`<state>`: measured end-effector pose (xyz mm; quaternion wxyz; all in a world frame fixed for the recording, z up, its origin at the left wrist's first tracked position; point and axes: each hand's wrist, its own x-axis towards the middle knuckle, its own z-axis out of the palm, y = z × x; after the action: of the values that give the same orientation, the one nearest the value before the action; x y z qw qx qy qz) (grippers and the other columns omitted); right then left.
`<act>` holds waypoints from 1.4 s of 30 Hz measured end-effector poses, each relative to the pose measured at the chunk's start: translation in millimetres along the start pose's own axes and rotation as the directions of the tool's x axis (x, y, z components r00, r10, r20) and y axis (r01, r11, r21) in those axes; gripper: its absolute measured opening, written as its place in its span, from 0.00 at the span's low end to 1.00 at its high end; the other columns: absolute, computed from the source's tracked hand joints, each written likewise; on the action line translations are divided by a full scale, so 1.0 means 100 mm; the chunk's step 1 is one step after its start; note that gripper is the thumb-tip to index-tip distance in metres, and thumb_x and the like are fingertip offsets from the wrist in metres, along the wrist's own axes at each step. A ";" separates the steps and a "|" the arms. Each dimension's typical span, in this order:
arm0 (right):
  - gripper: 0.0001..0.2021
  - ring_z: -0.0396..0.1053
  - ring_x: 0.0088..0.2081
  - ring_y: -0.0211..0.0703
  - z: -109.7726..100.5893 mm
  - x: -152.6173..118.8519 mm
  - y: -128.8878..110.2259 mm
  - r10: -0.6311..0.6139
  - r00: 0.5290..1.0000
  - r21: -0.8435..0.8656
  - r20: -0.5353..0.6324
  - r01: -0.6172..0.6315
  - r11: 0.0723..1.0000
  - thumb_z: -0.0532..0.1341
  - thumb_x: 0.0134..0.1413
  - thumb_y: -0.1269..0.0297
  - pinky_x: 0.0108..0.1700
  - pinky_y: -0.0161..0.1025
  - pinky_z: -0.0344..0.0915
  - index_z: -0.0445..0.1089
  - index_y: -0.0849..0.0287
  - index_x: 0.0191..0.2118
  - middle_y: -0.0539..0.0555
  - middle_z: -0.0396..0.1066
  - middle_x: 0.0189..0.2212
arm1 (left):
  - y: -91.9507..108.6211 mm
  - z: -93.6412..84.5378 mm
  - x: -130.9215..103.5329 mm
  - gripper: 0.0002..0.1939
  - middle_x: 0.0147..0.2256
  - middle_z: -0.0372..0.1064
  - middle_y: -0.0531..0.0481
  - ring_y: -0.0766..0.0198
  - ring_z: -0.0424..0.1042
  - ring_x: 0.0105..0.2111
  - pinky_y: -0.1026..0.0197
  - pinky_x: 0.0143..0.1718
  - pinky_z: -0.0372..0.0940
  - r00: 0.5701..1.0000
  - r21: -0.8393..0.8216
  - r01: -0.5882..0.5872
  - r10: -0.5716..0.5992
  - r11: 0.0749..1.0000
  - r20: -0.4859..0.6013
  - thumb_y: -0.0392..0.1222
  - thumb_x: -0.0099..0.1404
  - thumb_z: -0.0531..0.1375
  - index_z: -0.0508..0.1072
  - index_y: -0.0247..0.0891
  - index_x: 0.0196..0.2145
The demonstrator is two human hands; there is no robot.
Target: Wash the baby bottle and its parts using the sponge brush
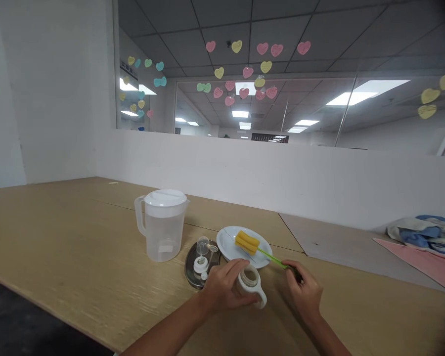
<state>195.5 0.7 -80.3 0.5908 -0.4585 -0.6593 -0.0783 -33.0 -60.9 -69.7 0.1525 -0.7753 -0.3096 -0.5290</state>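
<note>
My left hand (228, 287) is closed around a baby bottle (252, 284) with a white side handle. The bottle's open mouth is tilted up and toward the right. In my right hand (304, 291) is the thin green handle of a bottle brush (247, 242). Its yellow sponge head is over the pale oval plate (227, 242), apart from the bottle; whether it touches the plate I cannot tell. Left of the plate, a round metal tray (190, 269) bears a clear dome cap (202, 245), a white collar ring (200, 265) and a small stemmed part (212, 251).
A lidded translucent pitcher (164, 235) stands left of the tray. Toward the right lie a grey mat (341, 247), a pink cloth (426, 262) and a crumpled blue-and-white cloth (426, 235). The wall (207, 165) with its window runs along the table's far edge.
</note>
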 end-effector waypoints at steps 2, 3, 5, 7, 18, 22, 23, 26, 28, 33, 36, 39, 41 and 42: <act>0.12 0.65 0.20 0.37 -0.01 0.00 -0.03 0.014 0.999 0.030 -0.043 -0.012 0.999 0.54 0.47 0.61 0.24 0.32 0.61 0.72 0.60 0.28 0.53 0.73 0.25 | -0.03 -0.04 0.02 0.32 0.42 0.72 0.40 0.57 0.73 0.42 0.60 0.40 0.69 0.995 0.040 -0.029 0.032 0.999 -0.089 0.56 0.55 0.61 0.62 0.33 0.51; 0.11 0.65 0.21 0.37 -0.02 -0.01 -0.04 0.019 0.997 0.048 -0.074 -0.016 0.999 0.54 0.48 0.62 0.24 0.31 0.61 0.71 0.61 0.29 0.53 0.73 0.25 | -0.05 -0.06 0.03 0.32 0.42 0.72 0.39 0.56 0.72 0.43 0.60 0.42 0.69 0.989 0.076 -0.032 0.042 0.997 -0.140 0.55 0.55 0.61 0.62 0.33 0.51; 0.11 0.67 0.25 0.39 -0.04 -0.01 -0.08 0.011 0.988 0.089 -0.153 0.002 0.996 0.54 0.49 0.63 0.25 0.32 0.62 0.71 0.61 0.33 0.55 0.73 0.28 | -0.12 -0.10 0.04 0.32 0.43 0.71 0.38 0.54 0.71 0.44 0.57 0.43 0.67 0.973 0.167 -0.010 0.048 0.986 -0.224 0.53 0.55 0.62 0.61 0.33 0.52; 0.10 0.68 0.28 0.40 -0.05 -0.02 -0.12 -0.057 0.980 0.139 -0.192 0.085 0.987 0.54 0.50 0.66 0.27 0.32 0.63 0.70 0.61 0.36 0.56 0.72 0.31 | -0.19 -0.12 0.05 0.30 0.43 0.71 0.37 0.53 0.71 0.44 0.56 0.43 0.66 0.965 0.252 0.028 0.040 0.967 -0.259 0.51 0.56 0.62 0.61 0.34 0.52; 0.16 0.69 0.29 0.37 -0.07 -0.04 -0.13 -0.447 0.891 0.110 -0.075 0.453 0.885 0.55 0.50 0.76 0.31 0.32 0.66 0.72 0.57 0.43 0.53 0.69 0.29 | -0.42 -0.22 0.09 0.20 0.48 0.68 0.41 0.57 0.67 0.48 0.54 0.47 0.58 0.966 0.409 0.231 -0.157 0.883 -0.205 0.44 0.62 0.58 0.63 0.37 0.51; 0.16 0.69 0.27 0.35 -0.09 -0.03 -0.11 -0.529 0.846 -0.026 -0.070 0.528 0.849 0.55 0.50 0.76 0.31 0.30 0.65 0.73 0.56 0.43 0.52 0.70 0.28 | -0.47 -0.27 0.09 0.18 0.48 0.68 0.42 0.57 0.67 0.47 0.50 0.50 0.53 0.980 0.473 0.190 -0.136 0.860 -0.146 0.41 0.63 0.56 0.64 0.39 0.51; 0.16 0.69 0.27 0.34 -0.10 -0.02 -0.11 -0.568 0.820 -0.075 -0.068 0.564 0.823 0.55 0.50 0.75 0.32 0.30 0.65 0.73 0.55 0.42 0.52 0.70 0.28 | -0.48 -0.27 0.09 0.18 0.48 0.68 0.43 0.57 0.67 0.47 0.50 0.51 0.53 0.983 0.490 0.173 -0.122 0.854 -0.135 0.39 0.64 0.55 0.64 0.40 0.51; 0.16 0.68 0.26 0.32 -0.13 0.01 -0.11 -0.690 0.723 -0.217 -0.026 0.670 0.710 0.56 0.48 0.75 0.31 0.28 0.63 0.75 0.53 0.40 0.50 0.71 0.26 | -0.52 -0.28 0.07 0.17 0.49 0.68 0.44 0.58 0.67 0.46 0.49 0.51 0.52 0.992 0.532 0.124 -0.090 0.838 -0.090 0.37 0.64 0.55 0.64 0.42 0.51; 0.15 0.66 0.24 0.31 -0.15 0.02 -0.13 -0.739 0.673 -0.272 0.022 0.716 0.643 0.56 0.47 0.74 0.30 0.28 0.62 0.75 0.53 0.39 0.49 0.71 0.25 | -0.54 -0.27 0.06 0.17 0.48 0.69 0.45 0.58 0.68 0.45 0.50 0.50 0.53 0.995 0.552 0.098 -0.079 0.828 -0.059 0.36 0.64 0.54 0.65 0.42 0.51; 0.14 0.65 0.22 0.31 -0.18 0.01 -0.19 -0.781 0.621 -0.304 0.072 0.759 0.575 0.58 0.46 0.72 0.27 0.29 0.60 0.75 0.52 0.39 0.49 0.71 0.24 | -0.53 -0.26 0.07 0.17 0.47 0.70 0.47 0.58 0.68 0.44 0.51 0.48 0.55 0.999 0.574 0.034 -0.011 0.818 -0.043 0.33 0.63 0.54 0.67 0.43 0.50; 0.14 0.65 0.22 0.30 -0.18 -0.01 -0.20 -0.777 0.627 -0.303 0.057 0.752 0.585 0.59 0.46 0.73 0.27 0.29 0.60 0.75 0.52 0.39 0.49 0.71 0.24 | -0.49 -0.27 0.09 0.17 0.46 0.71 0.48 0.58 0.67 0.45 0.53 0.46 0.57 0.998 0.574 0.012 0.022 0.819 -0.052 0.32 0.64 0.53 0.68 0.44 0.49; 0.15 0.65 0.22 0.30 -0.16 -0.02 -0.19 -0.741 0.671 -0.297 0.016 0.711 0.637 0.58 0.45 0.74 0.26 0.28 0.61 0.75 0.52 0.38 0.49 0.71 0.24 | -0.47 -0.28 0.09 0.18 0.46 0.71 0.48 0.58 0.67 0.43 0.55 0.43 0.58 0.999 0.566 -0.010 0.031 0.824 -0.028 0.31 0.64 0.51 0.68 0.44 0.49; 0.15 0.66 0.22 0.30 -0.15 -0.02 -0.19 -0.732 0.681 -0.271 -0.012 0.702 0.658 0.58 0.45 0.74 0.26 0.28 0.61 0.75 0.52 0.37 0.49 0.71 0.24 | -0.47 -0.27 0.08 0.19 0.46 0.71 0.49 0.59 0.67 0.41 0.56 0.42 0.58 0.999 0.566 -0.030 0.040 0.824 -0.006 0.30 0.64 0.52 0.68 0.44 0.50; 0.15 0.66 0.22 0.30 -0.15 -0.01 -0.20 -0.732 0.681 -0.258 -0.021 0.704 0.662 0.57 0.45 0.75 0.26 0.28 0.61 0.75 0.53 0.37 0.49 0.71 0.24 | -0.47 -0.26 0.08 0.19 0.46 0.71 0.49 0.59 0.67 0.40 0.56 0.43 0.58 0.999 0.568 -0.040 0.046 0.822 0.004 0.30 0.63 0.52 0.68 0.44 0.50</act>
<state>192.1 -20.7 -68.6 0.4943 -0.2200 -0.7350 -0.4086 -80.2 -37.8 -56.6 0.3898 -0.6988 -0.4346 -0.4132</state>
